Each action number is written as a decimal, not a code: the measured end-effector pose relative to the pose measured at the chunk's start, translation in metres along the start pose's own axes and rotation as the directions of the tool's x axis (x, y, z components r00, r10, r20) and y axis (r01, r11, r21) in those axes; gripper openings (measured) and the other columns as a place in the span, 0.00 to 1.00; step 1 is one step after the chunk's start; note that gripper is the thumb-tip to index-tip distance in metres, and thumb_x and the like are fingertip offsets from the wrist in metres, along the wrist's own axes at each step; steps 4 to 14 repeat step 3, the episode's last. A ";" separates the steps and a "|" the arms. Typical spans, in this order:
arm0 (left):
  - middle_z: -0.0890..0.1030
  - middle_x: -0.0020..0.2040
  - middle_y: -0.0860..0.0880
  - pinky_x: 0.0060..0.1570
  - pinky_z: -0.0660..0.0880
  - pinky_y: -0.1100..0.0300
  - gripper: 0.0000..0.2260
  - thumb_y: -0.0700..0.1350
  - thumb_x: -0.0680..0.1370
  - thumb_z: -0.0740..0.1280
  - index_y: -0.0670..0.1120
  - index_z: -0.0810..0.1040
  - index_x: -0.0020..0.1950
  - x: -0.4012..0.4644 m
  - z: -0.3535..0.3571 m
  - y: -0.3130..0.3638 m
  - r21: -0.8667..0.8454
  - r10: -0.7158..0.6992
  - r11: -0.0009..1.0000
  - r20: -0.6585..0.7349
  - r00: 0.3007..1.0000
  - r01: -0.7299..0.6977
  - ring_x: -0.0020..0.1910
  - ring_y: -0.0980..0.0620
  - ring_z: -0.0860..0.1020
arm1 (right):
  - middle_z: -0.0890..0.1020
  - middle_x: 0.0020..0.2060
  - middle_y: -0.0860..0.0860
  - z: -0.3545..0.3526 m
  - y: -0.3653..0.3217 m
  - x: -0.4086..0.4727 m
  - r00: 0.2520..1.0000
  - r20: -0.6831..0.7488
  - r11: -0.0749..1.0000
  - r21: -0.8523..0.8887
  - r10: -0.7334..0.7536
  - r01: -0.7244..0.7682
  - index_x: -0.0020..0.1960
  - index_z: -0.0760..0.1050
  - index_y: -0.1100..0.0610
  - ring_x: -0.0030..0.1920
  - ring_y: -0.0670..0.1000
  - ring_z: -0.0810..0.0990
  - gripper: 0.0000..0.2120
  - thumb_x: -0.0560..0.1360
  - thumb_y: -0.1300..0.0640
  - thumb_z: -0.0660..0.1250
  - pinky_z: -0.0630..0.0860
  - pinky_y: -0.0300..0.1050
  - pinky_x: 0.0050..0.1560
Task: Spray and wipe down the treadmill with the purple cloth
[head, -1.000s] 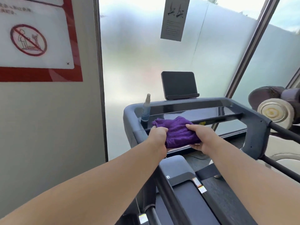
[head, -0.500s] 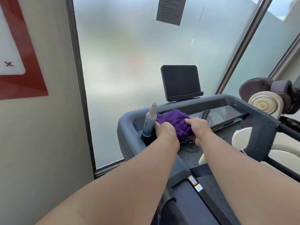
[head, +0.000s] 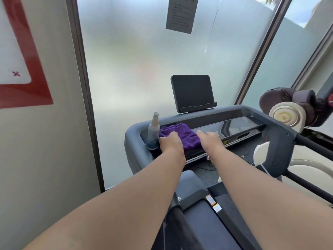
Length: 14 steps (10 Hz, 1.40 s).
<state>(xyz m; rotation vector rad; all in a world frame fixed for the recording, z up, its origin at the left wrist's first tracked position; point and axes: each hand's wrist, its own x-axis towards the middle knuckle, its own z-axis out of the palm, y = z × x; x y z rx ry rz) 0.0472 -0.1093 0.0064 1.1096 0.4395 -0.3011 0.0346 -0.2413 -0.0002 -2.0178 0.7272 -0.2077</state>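
My left hand (head: 170,142) has its fingers curled onto the near-left edge of the purple cloth (head: 182,135), pinning it flat on the treadmill (head: 277,141) console so I can push it around. My right hand (head: 210,139) is blurry but looks flat and loose, holding nothing, just right of the cloth. The spray bottle (head: 153,131) is parked upright at the far left (probably for reach). Both forearms are stretched forward.
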 end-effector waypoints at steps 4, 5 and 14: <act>0.79 0.63 0.43 0.54 0.73 0.51 0.18 0.53 0.86 0.54 0.43 0.75 0.65 -0.129 -0.051 -0.036 0.670 0.435 0.619 0.142 0.889 -0.410 0.56 0.43 0.77 | 0.77 0.71 0.62 -0.076 0.011 -0.126 0.981 0.194 0.954 -0.291 -0.018 0.076 0.78 0.65 0.65 0.70 0.61 0.75 0.28 0.88 0.46 0.55 0.67 0.46 0.56; 0.79 0.63 0.43 0.54 0.73 0.51 0.18 0.53 0.86 0.54 0.43 0.75 0.65 -0.129 -0.051 -0.036 0.670 0.435 0.619 0.142 0.889 -0.410 0.56 0.43 0.77 | 0.77 0.71 0.62 -0.076 0.011 -0.126 0.981 0.194 0.954 -0.291 -0.018 0.076 0.78 0.65 0.65 0.70 0.61 0.75 0.28 0.88 0.46 0.55 0.67 0.46 0.56; 0.79 0.63 0.43 0.54 0.73 0.51 0.18 0.53 0.86 0.54 0.43 0.75 0.65 -0.129 -0.051 -0.036 0.670 0.435 0.619 0.142 0.889 -0.410 0.56 0.43 0.77 | 0.77 0.71 0.62 -0.076 0.011 -0.126 0.981 0.194 0.954 -0.291 -0.018 0.076 0.78 0.65 0.65 0.70 0.61 0.75 0.28 0.88 0.46 0.55 0.67 0.46 0.56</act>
